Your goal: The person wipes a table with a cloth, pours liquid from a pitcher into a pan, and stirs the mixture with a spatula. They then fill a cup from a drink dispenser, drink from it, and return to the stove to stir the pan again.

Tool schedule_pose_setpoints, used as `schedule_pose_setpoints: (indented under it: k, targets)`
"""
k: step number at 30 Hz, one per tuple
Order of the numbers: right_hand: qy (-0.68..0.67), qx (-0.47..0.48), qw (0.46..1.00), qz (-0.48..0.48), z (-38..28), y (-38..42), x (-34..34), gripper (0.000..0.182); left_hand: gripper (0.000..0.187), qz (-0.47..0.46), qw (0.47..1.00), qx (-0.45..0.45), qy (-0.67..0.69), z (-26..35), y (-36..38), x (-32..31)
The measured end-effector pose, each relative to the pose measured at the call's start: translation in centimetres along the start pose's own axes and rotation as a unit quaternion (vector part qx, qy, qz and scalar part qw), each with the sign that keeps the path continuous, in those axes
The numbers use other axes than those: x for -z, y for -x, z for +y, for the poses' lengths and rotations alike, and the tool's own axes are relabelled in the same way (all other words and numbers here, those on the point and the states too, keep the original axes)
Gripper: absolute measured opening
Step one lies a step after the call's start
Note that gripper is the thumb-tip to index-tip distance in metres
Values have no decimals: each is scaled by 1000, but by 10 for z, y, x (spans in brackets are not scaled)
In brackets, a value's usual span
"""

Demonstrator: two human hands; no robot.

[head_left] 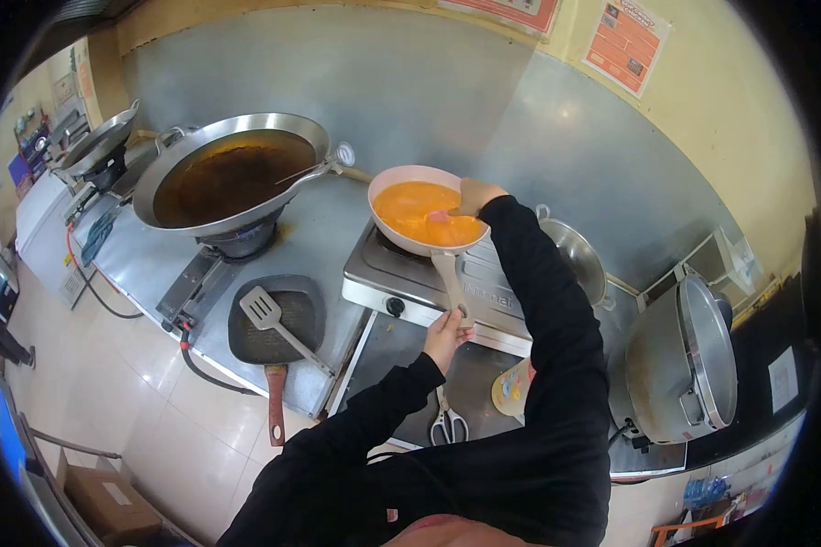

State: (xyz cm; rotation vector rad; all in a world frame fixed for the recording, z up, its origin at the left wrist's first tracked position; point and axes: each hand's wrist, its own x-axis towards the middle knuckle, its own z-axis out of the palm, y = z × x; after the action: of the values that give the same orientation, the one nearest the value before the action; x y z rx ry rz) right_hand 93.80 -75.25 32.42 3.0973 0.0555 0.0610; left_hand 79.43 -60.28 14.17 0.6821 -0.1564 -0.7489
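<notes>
A pink-rimmed frying pan (415, 171) with orange liquid (410, 202) in it stands on the gas stove (360, 283). Around the end of its pale handle (447, 273), my left hand (444, 339) is closed. Over the pan's right side, my right hand (472, 197) is closed round something I cannot make out. A pink piece (439, 217) shows in the liquid just below that hand.
A large wok (292, 123) of dark liquid with a thermometer (345, 154) stands left. A square pan (312, 294) holds a slotted spatula (261, 310). Scissors (449, 428) and a container (511, 390) lie near the front. Right are a metal bowl (579, 255) and a big pot (652, 365).
</notes>
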Motion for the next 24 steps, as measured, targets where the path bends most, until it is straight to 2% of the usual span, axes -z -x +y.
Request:
schedule_pose_setpoints:
  k: [8, 12, 15, 18, 21, 24]
  targets:
    - [-11, -66, 996, 51, 9, -68, -47, 60, 28, -10, 1000, 10, -25, 2, -1, 3]
    - [-29, -100, 989, 100, 5, -70, -45, 58, 28, -20, 999, 17, -21, 4, -3, 5]
    - [-19, -89, 985, 146, 13, -55, -21, 56, 27, -19, 999, 23, -21, 6, -1, 4]
    - [-32, -132, 990, 22, 14, -26, 27, 59, 25, -6, 1000, 23, -18, 3, -2, 5]
    - [-18, -132, 990, -34, -1, 18, 67, 54, 24, -20, 1000, 22, -8, -1, -6, 9]
    - [-24, -121, 989, -78, -9, 50, 74, 55, 24, -9, 1000, 20, 2, -1, -4, 5]
